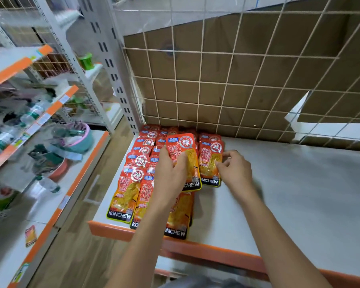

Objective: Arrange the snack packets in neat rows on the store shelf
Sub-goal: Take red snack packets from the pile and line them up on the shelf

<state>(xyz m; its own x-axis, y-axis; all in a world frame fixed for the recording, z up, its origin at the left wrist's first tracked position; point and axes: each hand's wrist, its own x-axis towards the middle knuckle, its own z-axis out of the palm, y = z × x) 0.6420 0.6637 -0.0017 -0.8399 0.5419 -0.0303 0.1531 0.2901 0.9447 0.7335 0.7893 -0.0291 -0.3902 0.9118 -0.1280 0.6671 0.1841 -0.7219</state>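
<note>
Red and orange snack packets [126,190] marked KONCHEW lie in overlapping rows at the left end of a white store shelf [289,183]. My left hand [170,173] grips one packet [185,154] by its side and holds it tilted above the middle row. My right hand [233,169] pinches the right edge of the front packet [209,165] in the rightmost row. That row is short and sits close to the back of the shelf.
A wire grid [237,80] with brown cardboard behind it backs the shelf. An orange strip [206,250] runs along the shelf's front edge. To the left stand other shelves [40,113] with bottles and baskets. One stray packet [30,235] lies on a low shelf at bottom left.
</note>
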